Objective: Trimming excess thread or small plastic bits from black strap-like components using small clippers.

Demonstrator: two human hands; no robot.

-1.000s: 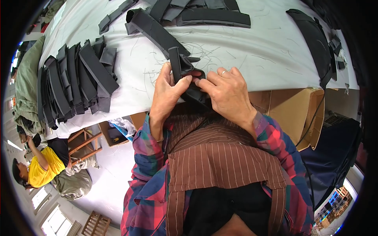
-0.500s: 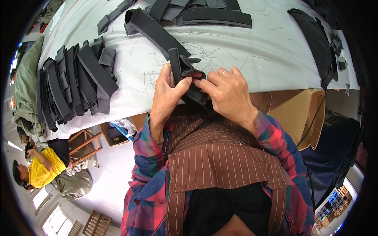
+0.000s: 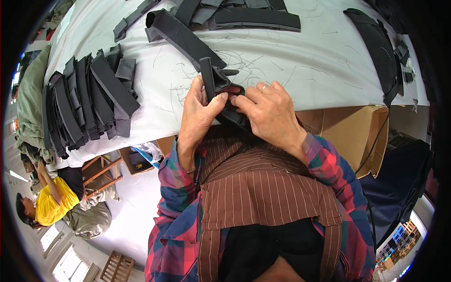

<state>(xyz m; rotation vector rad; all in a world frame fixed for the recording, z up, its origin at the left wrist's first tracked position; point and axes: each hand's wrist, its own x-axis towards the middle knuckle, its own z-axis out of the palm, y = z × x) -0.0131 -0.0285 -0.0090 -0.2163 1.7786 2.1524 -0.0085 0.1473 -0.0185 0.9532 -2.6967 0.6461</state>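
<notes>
A folded black fabric band (image 3: 207, 75) is held up at the table's near edge, between both hands. My left hand (image 3: 199, 105) grips it from the left, thumb pressed on the cloth near the fold. From the right, my right hand (image 3: 270, 108) pinches the same piece, its fingers curled and a ring on one finger. Some fingertips are hidden in the dark folds. Just beyond, another black fabric band (image 3: 188, 40) lies slantwise, close to the held one.
Black fabric bands (image 3: 87, 96) lie in an overlapping row at left; more bands (image 3: 256, 19) are at the back. Loose threads (image 3: 244, 61) litter the white cloth (image 3: 300, 61). A black fabric piece (image 3: 373, 51) lies right. Below stands a cardboard box (image 3: 352, 131). A person in yellow (image 3: 56, 199) is at far left.
My hands keep their grip on the band, with only a slight shift of the right fingers. At far left, the other person's arms have reached further forward to the green cloth.
</notes>
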